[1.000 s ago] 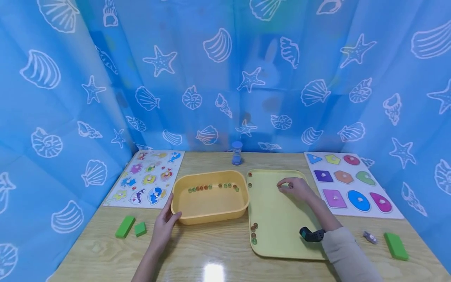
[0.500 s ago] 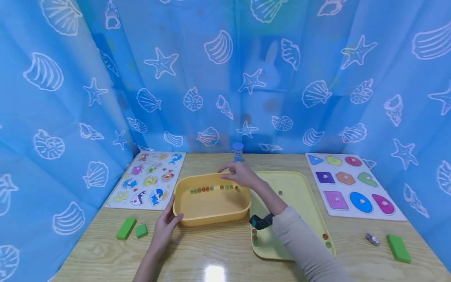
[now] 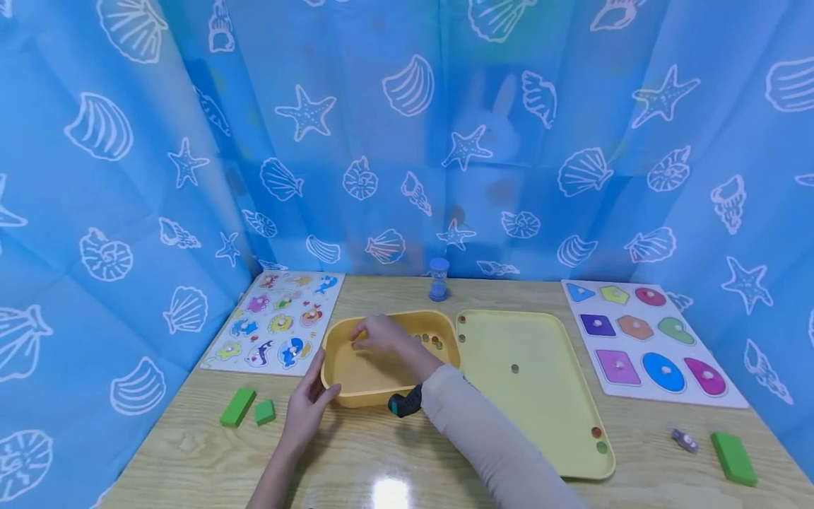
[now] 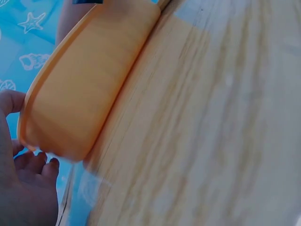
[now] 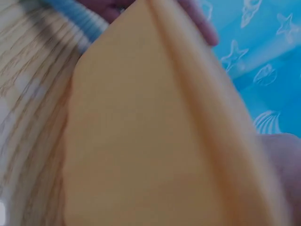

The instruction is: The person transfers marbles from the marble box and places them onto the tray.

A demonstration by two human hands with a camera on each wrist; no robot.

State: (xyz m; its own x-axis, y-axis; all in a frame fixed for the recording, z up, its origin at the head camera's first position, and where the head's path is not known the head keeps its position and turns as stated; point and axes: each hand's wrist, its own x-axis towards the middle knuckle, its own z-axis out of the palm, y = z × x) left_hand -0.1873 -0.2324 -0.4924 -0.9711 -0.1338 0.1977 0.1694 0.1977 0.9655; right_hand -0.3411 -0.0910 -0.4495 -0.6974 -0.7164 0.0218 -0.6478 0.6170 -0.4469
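My left hand grips the left end of an orange-yellow plastic basin. In the left wrist view, the thumb lies over the basin's rim and the fingers are under it. My right hand reaches down inside the basin, over its back left part. Its fingertips are bent toward the floor of the basin; whether they pinch anything cannot be seen. Several small glassy marbles, green and reddish-brown, lie at the basin's back right. The right wrist view is mostly filled by the basin's blurred outer wall.
A pale yellow tray at right bears scattered marbles, one near its middle. Puzzle boards flank both sides. Green blocks, a small grey figure and a blue hourglass stand around. A blue curtain encloses the table.
My right hand has swung left from over the tray into the basin. One marble on the tray has rolled nearer. My left hand still holds the basin's left end.
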